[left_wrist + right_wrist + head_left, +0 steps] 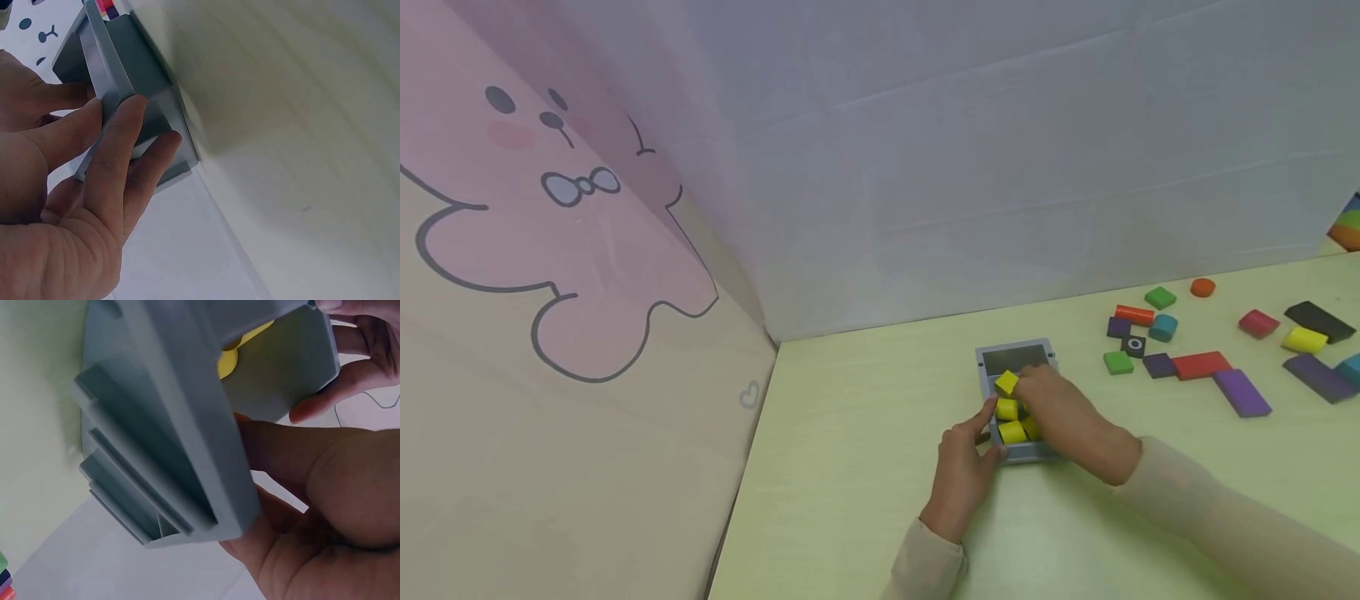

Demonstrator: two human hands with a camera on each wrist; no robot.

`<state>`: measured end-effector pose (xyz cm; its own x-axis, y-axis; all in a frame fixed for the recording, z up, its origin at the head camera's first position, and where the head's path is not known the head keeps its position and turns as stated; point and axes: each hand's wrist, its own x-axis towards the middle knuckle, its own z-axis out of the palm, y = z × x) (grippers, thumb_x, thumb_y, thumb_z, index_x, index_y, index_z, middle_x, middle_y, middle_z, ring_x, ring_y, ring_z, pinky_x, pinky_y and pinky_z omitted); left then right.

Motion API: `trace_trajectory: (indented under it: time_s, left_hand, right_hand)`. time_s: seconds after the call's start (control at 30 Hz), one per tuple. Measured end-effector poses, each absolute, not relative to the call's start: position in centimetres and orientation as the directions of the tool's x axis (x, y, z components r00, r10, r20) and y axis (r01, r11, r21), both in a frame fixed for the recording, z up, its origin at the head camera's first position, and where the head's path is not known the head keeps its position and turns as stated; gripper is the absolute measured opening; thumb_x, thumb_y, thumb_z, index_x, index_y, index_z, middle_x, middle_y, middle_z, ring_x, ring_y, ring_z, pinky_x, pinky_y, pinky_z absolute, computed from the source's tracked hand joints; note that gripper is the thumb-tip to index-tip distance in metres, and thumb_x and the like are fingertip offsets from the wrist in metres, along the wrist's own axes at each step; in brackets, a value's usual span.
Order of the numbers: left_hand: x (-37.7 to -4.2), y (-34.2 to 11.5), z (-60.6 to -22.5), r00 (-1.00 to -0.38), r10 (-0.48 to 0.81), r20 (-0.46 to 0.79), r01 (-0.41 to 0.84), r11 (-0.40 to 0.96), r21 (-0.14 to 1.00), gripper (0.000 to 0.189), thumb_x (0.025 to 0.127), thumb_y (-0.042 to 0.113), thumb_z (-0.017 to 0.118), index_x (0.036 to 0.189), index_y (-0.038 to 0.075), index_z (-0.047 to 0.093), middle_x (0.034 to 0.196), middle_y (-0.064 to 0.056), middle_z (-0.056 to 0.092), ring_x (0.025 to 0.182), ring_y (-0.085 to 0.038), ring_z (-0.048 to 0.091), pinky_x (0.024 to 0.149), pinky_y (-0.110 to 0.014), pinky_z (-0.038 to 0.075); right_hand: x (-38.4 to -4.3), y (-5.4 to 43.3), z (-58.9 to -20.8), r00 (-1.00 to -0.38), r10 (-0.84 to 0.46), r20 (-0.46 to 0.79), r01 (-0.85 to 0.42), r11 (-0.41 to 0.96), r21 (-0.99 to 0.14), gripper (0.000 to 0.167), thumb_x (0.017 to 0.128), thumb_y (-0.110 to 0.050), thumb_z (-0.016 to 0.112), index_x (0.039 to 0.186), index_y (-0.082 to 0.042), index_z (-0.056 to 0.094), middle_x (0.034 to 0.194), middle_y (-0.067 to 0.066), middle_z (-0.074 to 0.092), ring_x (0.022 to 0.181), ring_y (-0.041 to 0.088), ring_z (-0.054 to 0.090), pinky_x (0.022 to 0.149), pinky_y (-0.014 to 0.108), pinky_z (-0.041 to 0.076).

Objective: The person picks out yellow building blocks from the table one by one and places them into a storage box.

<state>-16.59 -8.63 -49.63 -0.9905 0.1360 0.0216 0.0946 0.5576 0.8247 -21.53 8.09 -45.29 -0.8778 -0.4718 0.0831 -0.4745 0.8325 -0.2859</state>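
A grey open-topped box (1026,452) stands on the table with several yellow blocks (1011,432) inside, some round-sided. My left hand (958,475) holds the box's left wall near its front corner. The left wrist view shows those fingers (115,156) lying along the wall and over its rim. My right hand (1063,417) reaches over the right wall, fingers pointing down inside. Its fingertips are hidden by the hand and the box wall, so whether they pinch a block cannot be seen. A yellow block (1007,383) lies just beside these fingers.
Right of the box lie scattered coloured blocks, among them a red one (1201,365), a purple one (1242,392), a green one (1118,362) and a yellow cylinder (1303,339). A pale curtain (1000,167) hangs behind the table, and a bear-printed cloth (610,250) stands left.
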Motion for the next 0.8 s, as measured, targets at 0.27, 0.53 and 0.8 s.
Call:
trace_trajectory:
  time_s: [0.27, 0.53, 0.8]
  left_hand:
    - [-16.7, -8.7, -49.5, -0.988, 0.145, 0.045, 0.119, 0.561, 0.819, 0.069, 0.089, -0.009, 0.078, 0.151, 0.015, 0.060, 0.149, -0.008, 0.061, 0.114, -0.027, 0.075, 0.098, -0.041, 0.059]
    - [-16.6, -8.6, -49.5, -0.991, 0.134, 0.028, 0.100, 0.568, 0.817, 0.069, 0.089, -0.008, 0.079, 0.152, 0.016, 0.060, 0.148, -0.010, 0.063, 0.114, -0.026, 0.075, 0.100, -0.042, 0.059]
    - [-16.6, -8.5, -49.6, -0.990, 0.134, 0.030, 0.103, 0.580, 0.808, 0.070, 0.089, -0.006, 0.079, 0.153, 0.015, 0.058, 0.149, -0.009, 0.062, 0.114, -0.027, 0.074, 0.097, -0.041, 0.060]
  right_hand:
    - [-21.7, 7.8, -45.3, -0.881, -0.468, 0.071, -0.469, 0.842, -0.268, 0.023, 0.076, 0.016, 0.084, 0.090, 0.000, 0.075, 0.084, 0.010, 0.064, 0.076, 0.023, 0.051, 0.071, 0.036, 0.054]
    - [-21.6, 7.6, -45.7, -0.883, -0.466, 0.055, -0.465, 0.852, -0.241, 0.022, 0.078, 0.013, 0.085, 0.091, 0.001, 0.073, 0.086, 0.012, 0.064, 0.077, 0.024, 0.052, 0.074, 0.038, 0.058]
    - [-21.4, 7.6, -46.4, -0.877, -0.467, 0.111, -0.479, 0.834, -0.275, 0.022, 0.078, 0.012, 0.085, 0.089, 0.001, 0.069, 0.089, 0.013, 0.065, 0.080, 0.025, 0.054, 0.078, 0.041, 0.059]
